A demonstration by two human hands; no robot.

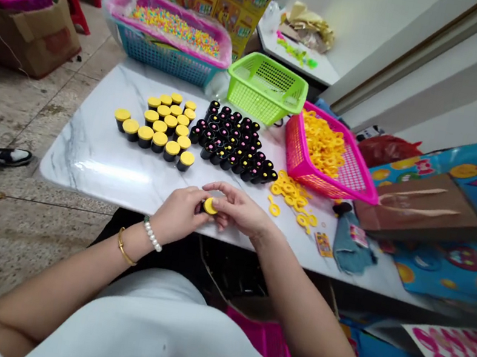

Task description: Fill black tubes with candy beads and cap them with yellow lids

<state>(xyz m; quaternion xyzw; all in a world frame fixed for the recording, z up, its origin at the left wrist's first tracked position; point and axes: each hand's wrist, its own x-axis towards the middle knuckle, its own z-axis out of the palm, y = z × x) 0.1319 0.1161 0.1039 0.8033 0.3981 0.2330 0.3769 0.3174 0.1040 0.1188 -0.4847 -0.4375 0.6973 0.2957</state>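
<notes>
My left hand [180,211] is closed around a small black cup with a yellow lid [210,205], just over the table's front edge. From the other side, my right hand [237,208] has its thumb on the yellow lid, its fingers curled behind the cup. Ahead to the left stand several black cups with yellow lids [159,139]. Beside them, straight ahead, is a tight group of open black cups [231,140] with pink or yellow bits inside. Loose yellow ring-shaped pieces [291,193] lie to the right of my right hand.
A pink basket [329,185] of yellow pieces, a green basket [257,96] and a lined basket of colourful beads [171,62] line the white table's [89,134] far side. A blue cloth [350,247] and a brown paper bag [430,212] lie right.
</notes>
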